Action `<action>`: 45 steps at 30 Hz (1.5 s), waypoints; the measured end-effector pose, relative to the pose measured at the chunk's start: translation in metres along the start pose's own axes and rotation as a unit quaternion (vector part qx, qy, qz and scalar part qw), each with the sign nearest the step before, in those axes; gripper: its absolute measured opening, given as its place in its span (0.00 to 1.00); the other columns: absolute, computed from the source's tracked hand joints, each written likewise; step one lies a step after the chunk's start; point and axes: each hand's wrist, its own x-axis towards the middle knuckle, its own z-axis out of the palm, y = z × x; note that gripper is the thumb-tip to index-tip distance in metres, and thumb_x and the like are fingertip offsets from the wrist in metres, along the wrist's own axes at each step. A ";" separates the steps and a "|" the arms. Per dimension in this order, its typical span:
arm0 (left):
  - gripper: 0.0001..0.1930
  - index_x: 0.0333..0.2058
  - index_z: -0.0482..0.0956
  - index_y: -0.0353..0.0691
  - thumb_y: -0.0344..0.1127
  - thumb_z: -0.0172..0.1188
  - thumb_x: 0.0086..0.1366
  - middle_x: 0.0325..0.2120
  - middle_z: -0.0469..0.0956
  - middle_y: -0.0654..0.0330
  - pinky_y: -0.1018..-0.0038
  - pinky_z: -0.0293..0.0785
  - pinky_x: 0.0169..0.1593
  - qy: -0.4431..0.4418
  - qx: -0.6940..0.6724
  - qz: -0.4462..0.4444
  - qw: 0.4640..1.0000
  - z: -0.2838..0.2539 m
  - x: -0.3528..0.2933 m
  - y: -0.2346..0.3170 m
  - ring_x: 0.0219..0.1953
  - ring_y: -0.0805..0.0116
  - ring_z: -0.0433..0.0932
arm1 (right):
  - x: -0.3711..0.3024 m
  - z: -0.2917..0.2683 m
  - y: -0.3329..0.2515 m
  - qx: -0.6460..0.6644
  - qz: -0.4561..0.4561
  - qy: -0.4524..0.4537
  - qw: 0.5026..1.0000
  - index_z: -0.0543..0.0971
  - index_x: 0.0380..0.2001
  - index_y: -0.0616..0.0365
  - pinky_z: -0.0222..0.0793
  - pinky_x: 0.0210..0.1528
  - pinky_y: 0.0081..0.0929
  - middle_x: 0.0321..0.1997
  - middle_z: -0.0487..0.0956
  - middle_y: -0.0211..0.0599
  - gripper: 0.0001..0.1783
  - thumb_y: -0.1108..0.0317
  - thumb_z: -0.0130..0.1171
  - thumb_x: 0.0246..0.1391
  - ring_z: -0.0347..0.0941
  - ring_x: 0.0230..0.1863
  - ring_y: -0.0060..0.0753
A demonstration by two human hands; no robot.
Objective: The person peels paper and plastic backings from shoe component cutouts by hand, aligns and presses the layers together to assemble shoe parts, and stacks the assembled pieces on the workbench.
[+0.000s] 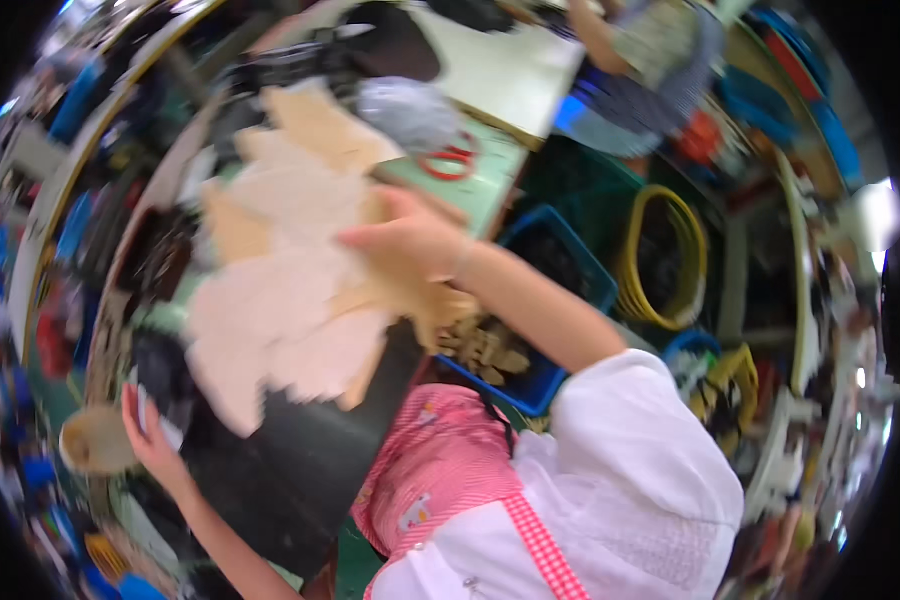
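Observation:
My right hand [415, 235] is closed on the near edge of a bunch of flat, ragged-edged leather-like pieces [300, 230], pale pink on one face and tan on others. The pieces fan out over the work table [280, 470], whose near part is dark. At the table's left side, my left hand [155, 445] has its fingers stretched out and apart. Close beside it lie a small white item and a black bundle [162, 365], both too blurred to name. A round tan object [98, 440] sits just left of that hand.
Red-handled scissors [448, 162] and a clear plastic bag [410, 112] lie beyond the pieces. Right of the table stand a blue crate [540, 395] with tan scraps, another blue crate [605, 285] and stacked yellow rings [660, 260]. Another person [655, 60] works at the far right.

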 end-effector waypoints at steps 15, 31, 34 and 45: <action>0.50 0.68 0.60 0.32 0.62 0.63 0.56 0.62 0.71 0.50 0.61 0.73 0.60 -0.427 -0.448 -0.389 0.683 0.103 -0.081 0.000 0.61 0.52 0.73 | -0.170 0.013 0.090 0.054 -0.027 0.012 0.998 0.75 0.56 0.63 0.73 0.56 0.28 0.51 0.82 0.35 0.33 0.65 0.75 0.48 0.76 0.52 0.24; 0.29 0.60 0.72 0.36 0.32 0.70 0.61 0.53 0.79 0.57 0.69 0.74 0.58 -0.033 -0.376 -0.364 0.852 -0.042 -0.263 0.064 0.52 0.68 0.79 | -0.157 0.181 0.039 -0.126 0.023 -0.456 0.881 0.67 0.63 0.66 0.70 0.59 0.28 0.58 0.77 0.39 0.31 0.80 0.63 0.56 0.74 0.57 0.28; 0.28 0.60 0.72 0.35 0.33 0.69 0.62 0.53 0.79 0.57 0.69 0.74 0.59 0.143 -0.409 -0.341 0.834 -0.040 -0.346 0.064 0.53 0.68 0.78 | -0.179 0.229 0.042 -0.188 0.044 -0.586 0.787 0.67 0.63 0.67 0.71 0.58 0.29 0.58 0.77 0.40 0.31 0.80 0.64 0.56 0.74 0.56 0.29; 0.31 0.64 0.66 0.34 0.32 0.67 0.64 0.56 0.76 0.55 0.67 0.74 0.61 0.499 -0.472 -0.231 0.689 0.004 -0.533 0.081 0.56 0.65 0.78 | -0.282 0.329 0.116 -0.151 0.065 -0.830 0.532 0.56 0.71 0.63 0.71 0.58 0.27 0.55 0.80 0.44 0.38 0.75 0.60 0.61 0.77 0.53 0.34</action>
